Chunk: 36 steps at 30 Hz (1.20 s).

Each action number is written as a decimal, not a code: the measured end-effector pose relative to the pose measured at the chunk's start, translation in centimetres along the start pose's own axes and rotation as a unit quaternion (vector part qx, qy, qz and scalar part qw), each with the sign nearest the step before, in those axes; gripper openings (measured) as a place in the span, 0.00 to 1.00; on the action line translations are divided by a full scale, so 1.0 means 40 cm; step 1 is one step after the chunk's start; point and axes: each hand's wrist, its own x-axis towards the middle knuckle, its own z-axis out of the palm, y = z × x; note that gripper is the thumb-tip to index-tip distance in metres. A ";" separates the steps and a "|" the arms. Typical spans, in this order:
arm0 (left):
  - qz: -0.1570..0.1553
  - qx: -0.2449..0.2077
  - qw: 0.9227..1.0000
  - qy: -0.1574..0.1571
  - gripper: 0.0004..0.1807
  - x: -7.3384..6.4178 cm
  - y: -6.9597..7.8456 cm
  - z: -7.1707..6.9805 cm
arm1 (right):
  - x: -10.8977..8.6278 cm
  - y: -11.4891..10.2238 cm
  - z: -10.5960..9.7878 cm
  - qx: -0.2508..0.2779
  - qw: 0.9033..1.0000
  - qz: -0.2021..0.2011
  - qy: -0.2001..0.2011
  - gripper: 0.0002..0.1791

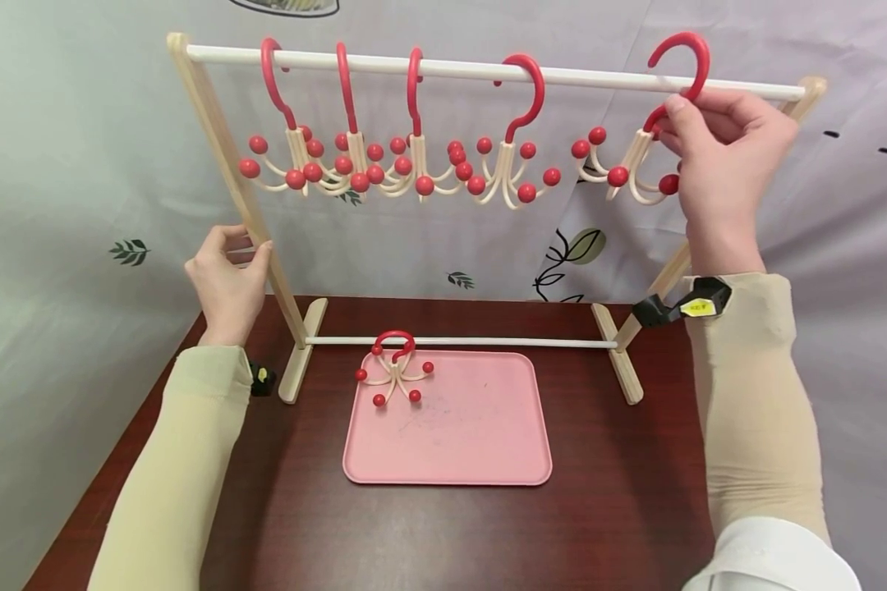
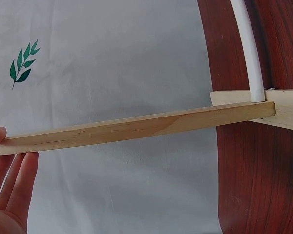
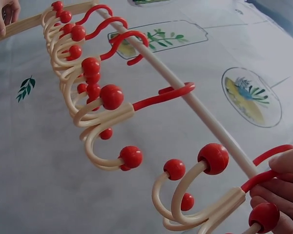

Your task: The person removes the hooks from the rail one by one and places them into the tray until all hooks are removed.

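My right hand pinches the red hook of a claw-shaped hanger, cream with red ball tips, near the right end of a white rail. The tip of that hook stands above the rail; whether the rail bears its weight I cannot tell. In the right wrist view the pinched hook crosses the rail. With thumb and fingers on either side, my left hand holds the rack's left wooden post. Several matching hangers, one of them a hanger nearest the right hand, hang along the rail.
Below the rack, a pink tray lies on the dark red wooden table. One more hanger sits at the tray's back left. A lower white bar joins the wooden feet. Patterned cloth hangs behind.
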 end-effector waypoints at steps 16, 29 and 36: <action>0.002 -0.004 1.000 0.001 0.18 0.001 -0.004 0.001 | -0.026 0.020 -0.042 -0.003 1.000 -0.001 0.000 0.18; 0.005 -0.005 1.000 0.003 0.18 0.005 -0.004 0.003 | -0.126 0.075 -0.073 -0.037 0.999 0.007 -0.028 0.17; 0.004 -0.007 1.000 0.005 0.18 0.005 -0.005 0.004 | -0.169 0.141 -0.095 -0.055 0.997 0.006 -0.048 0.16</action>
